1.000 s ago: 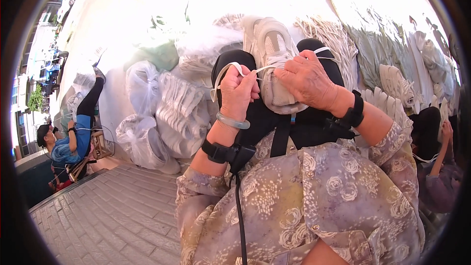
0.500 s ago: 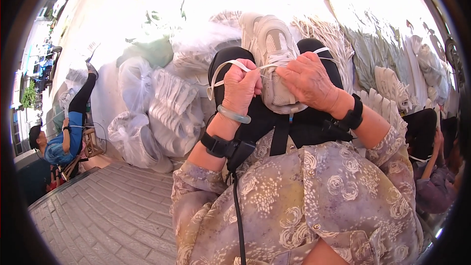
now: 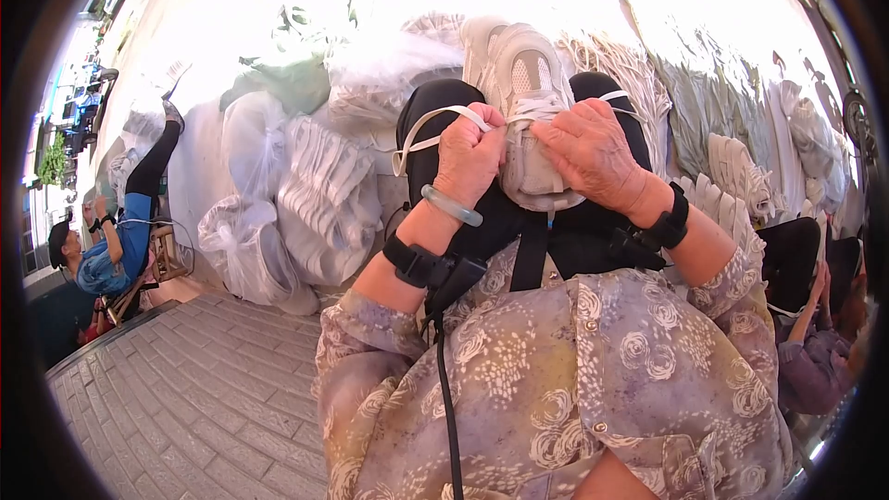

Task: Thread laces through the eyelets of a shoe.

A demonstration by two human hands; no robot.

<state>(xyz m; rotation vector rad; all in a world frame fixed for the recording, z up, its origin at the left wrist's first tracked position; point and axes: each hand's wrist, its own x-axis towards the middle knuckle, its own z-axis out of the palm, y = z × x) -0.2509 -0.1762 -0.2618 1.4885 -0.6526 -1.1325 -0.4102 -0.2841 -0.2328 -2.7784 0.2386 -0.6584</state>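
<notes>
A pale shoe [image 3: 535, 171] rests between the person's black-clad knees [image 3: 421, 176]; the left hand [image 3: 472, 150] pinches its white lace [image 3: 454, 110], looped leftward; the right hand [image 3: 597, 148] grips the lace close to the shoe; plastic bags [image 3: 252, 139] lie to the left.

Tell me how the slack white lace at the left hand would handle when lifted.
The lace is probably floppy, since its slack part bends in a loop beside the left hand. It is likely light too, being just a thin, narrow strip.
</notes>
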